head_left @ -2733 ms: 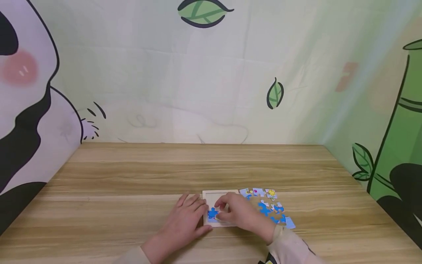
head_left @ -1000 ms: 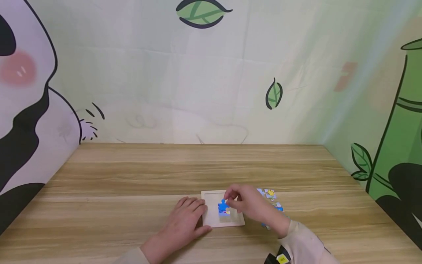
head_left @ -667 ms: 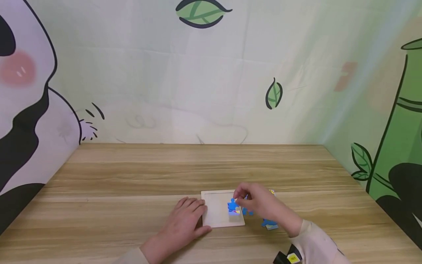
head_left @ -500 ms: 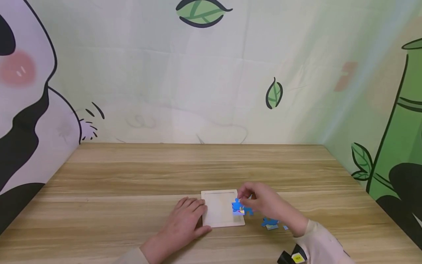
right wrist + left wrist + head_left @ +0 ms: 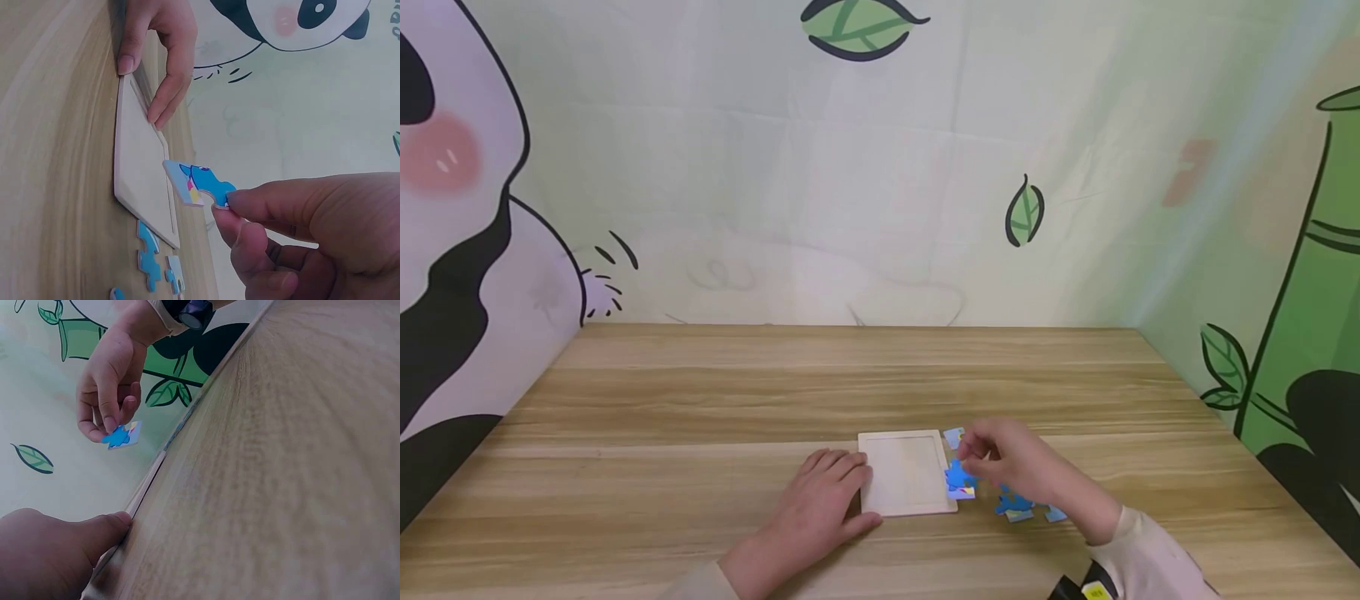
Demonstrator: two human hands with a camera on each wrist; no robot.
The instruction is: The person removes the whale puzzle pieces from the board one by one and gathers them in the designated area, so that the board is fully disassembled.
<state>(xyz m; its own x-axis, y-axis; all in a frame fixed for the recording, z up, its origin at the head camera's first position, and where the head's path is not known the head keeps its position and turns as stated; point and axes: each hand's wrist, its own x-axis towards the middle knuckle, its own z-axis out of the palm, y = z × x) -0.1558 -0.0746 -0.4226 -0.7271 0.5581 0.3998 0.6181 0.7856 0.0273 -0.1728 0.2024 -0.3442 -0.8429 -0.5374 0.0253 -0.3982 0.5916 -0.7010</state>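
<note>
Between thumb and fingers my right hand (image 5: 1015, 458) pinches a blue jigsaw piece (image 5: 209, 185) with a pale edge and a bit of pink and yellow. In the head view it hangs by the right rim of a shallow wooden puzzle tray (image 5: 902, 475), and the right wrist view shows it raised off the table. No pieces lie in the tray. My left hand (image 5: 820, 508) rests at the tray's left side, fingers extended, fingertips on its edge; the left wrist view shows the thumb (image 5: 109, 531) against the rim.
Loose blue puzzle pieces (image 5: 1015, 504) lie on the wooden table (image 5: 737, 383) right of the tray, partly hidden under my right hand and forearm. A pale corner piece (image 5: 953, 437) lies by the tray's upper right corner. A printed cloth wall (image 5: 737, 167) stands behind the table.
My right hand has lifted the blue jigsaw piece from the tray's lower left and carried it right, to the tray's right rim. The left hand has stayed at the tray's edge.
</note>
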